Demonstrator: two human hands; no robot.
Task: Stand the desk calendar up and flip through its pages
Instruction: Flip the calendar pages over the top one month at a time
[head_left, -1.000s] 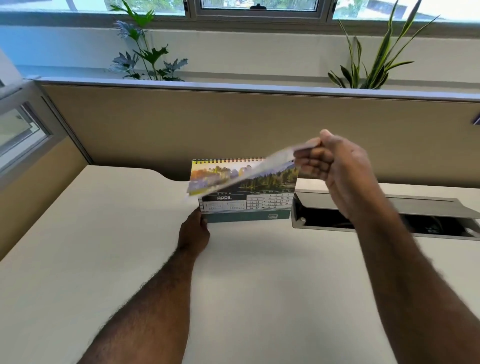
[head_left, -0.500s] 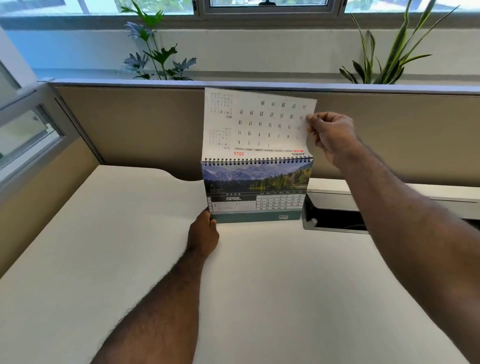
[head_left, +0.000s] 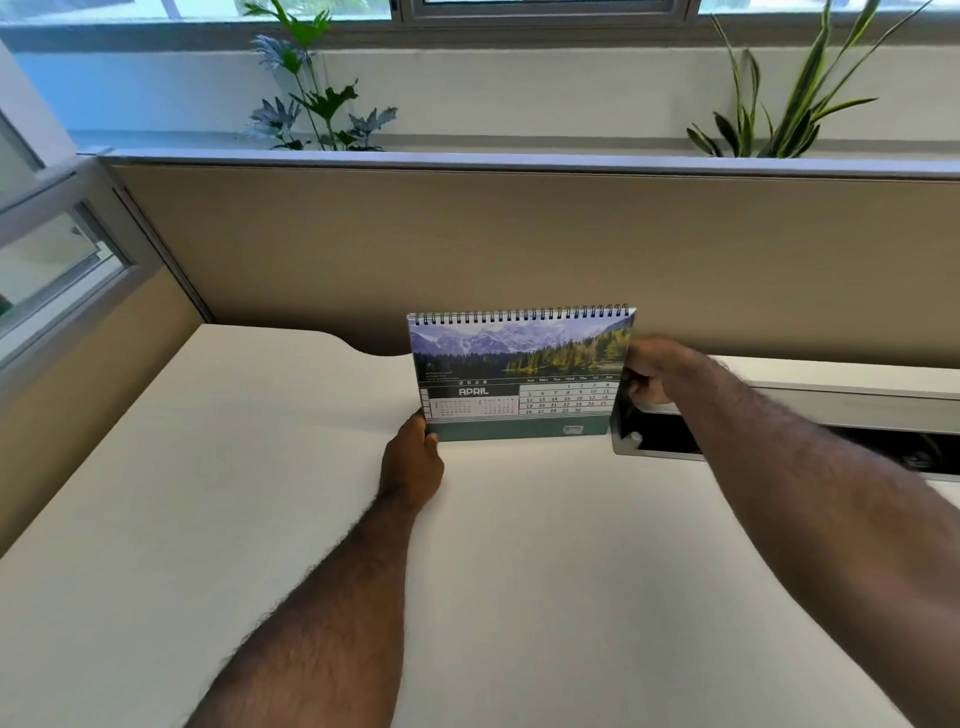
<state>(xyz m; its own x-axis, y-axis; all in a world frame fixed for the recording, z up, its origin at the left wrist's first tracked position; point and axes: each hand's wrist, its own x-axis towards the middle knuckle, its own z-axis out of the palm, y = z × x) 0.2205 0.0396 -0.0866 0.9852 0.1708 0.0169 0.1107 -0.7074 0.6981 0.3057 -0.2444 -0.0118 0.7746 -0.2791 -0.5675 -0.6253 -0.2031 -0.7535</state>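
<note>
The spiral-bound desk calendar (head_left: 519, 374) stands upright near the back of the cream desk (head_left: 260, 519). Its front page shows a mountain lake photo and the APRIL grid. My left hand (head_left: 413, 460) grips the calendar's lower left corner at the green base. At the right edge of the calendar, beside the date grid, is my right hand (head_left: 652, 371); its fingers are curled at the page edge. Whether they pinch a page is hidden by the blur and the angle.
A beige partition wall (head_left: 519, 234) rises right behind the calendar. An open grey cable tray (head_left: 779, 436) is sunk into the desk at the right, under my right forearm. Potted plants (head_left: 311, 104) stand beyond the partition by the window.
The lifted page has gone over the spiral to the back and is out of sight. My right hand has dropped from above the rings to the calendar's right edge. The left hand stays put.
</note>
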